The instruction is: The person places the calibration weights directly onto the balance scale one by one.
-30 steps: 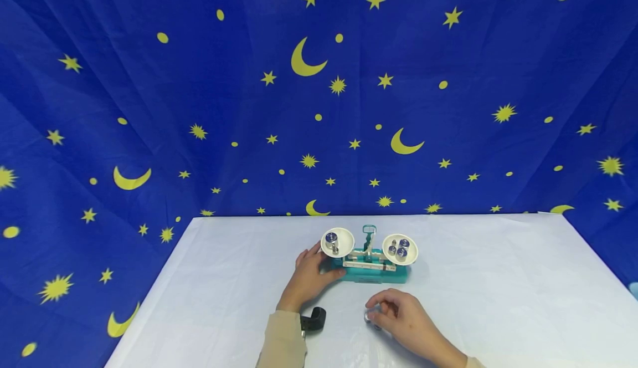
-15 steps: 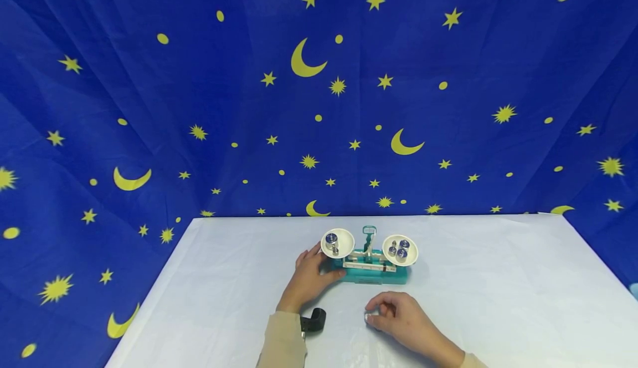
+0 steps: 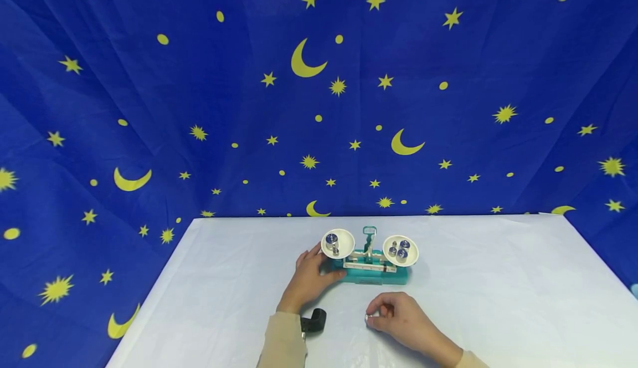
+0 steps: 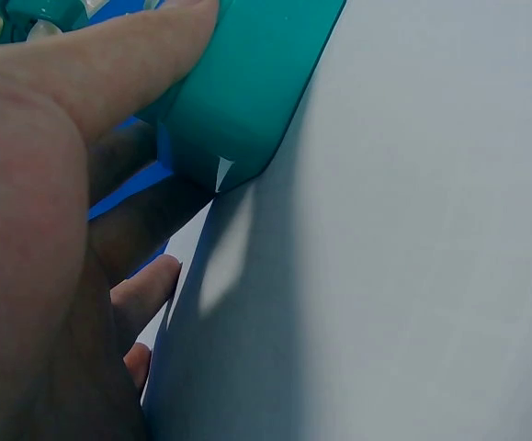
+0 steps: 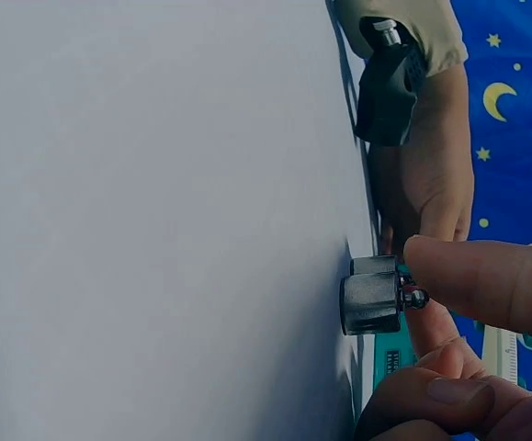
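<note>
A teal balance scale with two white pans stands on the table. My left hand grips its left end, thumb on the near side of the base and other fingers behind it. Nearer the front, my right hand pinches at the knob of a small silver weight with thumb and index finger. A second silver weight stands right beside that one. In the head view only a bit of silver shows at the fingertips; the hand hides the rest.
Metal weights sit in the left pan, and several more in the right pan. A black wrist device is strapped at my left wrist. Behind the white table hangs a blue star-patterned curtain.
The right thumb and index finger have shifted slightly around the weight, and less silver shows beneath the hand. The left hand and the balance scale stay in place.
</note>
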Action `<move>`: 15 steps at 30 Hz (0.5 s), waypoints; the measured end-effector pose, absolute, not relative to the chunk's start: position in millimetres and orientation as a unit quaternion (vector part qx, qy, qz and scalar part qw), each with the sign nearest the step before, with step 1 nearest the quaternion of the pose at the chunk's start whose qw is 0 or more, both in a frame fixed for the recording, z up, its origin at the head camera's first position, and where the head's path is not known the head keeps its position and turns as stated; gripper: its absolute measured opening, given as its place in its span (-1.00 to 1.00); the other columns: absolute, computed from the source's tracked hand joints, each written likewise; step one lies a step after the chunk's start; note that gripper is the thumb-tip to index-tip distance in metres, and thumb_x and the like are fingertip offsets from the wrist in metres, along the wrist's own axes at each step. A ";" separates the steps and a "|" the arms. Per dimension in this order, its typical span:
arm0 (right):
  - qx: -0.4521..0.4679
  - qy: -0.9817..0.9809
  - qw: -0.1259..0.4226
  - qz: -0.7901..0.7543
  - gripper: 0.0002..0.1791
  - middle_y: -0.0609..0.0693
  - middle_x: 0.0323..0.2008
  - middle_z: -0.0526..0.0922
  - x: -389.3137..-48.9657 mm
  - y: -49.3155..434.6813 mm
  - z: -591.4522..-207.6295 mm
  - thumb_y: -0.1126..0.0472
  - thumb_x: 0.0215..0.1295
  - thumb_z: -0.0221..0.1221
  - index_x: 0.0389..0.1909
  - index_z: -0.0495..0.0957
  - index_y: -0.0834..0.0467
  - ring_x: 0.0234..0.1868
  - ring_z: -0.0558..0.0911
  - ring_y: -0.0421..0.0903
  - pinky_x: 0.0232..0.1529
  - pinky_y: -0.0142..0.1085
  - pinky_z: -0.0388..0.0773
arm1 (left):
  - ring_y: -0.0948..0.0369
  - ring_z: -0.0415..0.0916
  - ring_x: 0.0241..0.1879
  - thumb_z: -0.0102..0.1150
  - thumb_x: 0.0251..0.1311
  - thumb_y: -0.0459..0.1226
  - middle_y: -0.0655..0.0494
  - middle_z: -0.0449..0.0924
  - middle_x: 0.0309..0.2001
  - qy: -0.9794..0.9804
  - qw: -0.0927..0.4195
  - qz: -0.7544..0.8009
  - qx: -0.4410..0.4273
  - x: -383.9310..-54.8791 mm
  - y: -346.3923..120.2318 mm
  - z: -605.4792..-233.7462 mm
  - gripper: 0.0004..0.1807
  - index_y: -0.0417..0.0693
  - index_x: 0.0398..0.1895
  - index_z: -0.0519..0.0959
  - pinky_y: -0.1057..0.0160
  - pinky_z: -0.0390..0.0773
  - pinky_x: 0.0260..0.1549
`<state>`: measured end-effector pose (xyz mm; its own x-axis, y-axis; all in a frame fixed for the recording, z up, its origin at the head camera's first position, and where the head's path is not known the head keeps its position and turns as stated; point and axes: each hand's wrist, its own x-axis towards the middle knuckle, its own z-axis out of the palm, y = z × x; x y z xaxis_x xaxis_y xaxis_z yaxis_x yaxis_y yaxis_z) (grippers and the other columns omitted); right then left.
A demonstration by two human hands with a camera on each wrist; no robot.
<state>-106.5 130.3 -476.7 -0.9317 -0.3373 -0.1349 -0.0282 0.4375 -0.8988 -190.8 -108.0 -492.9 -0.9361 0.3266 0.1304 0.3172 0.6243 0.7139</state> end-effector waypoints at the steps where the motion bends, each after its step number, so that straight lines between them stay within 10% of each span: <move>1: -0.109 0.835 0.150 -0.518 -0.86 -0.13 -0.60 0.44 -106.6 130.2 -476.5 0.21 0.13 0.41 -0.32 0.69 0.14 -0.62 0.34 -0.29 -0.63 -0.45 0.29 | -0.06 0.13 0.49 0.37 0.17 0.03 -0.13 0.35 0.42 0.901 0.006 0.395 0.178 -190.8 -108.0 -492.9 -0.32 -0.15 0.29 0.54 -0.20 -0.12 0.49; 15: -0.110 0.841 0.151 -0.508 -0.91 -0.12 -0.60 0.45 -107.6 129.5 -476.9 0.21 0.16 0.39 -0.35 0.68 0.11 -0.61 0.35 -0.27 -0.63 -0.44 0.31 | -0.07 0.14 0.49 0.37 0.17 0.03 -0.15 0.32 0.44 0.901 0.003 0.394 0.180 -190.8 -108.1 -494.2 -0.30 -0.16 0.30 0.52 -0.21 -0.11 0.49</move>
<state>-107.6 129.5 -476.9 -0.9298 -0.3396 -0.1423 -0.0318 0.4591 -0.8878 -190.8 -108.1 -494.2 -0.9352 0.3271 0.1359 0.3220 0.6252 0.7110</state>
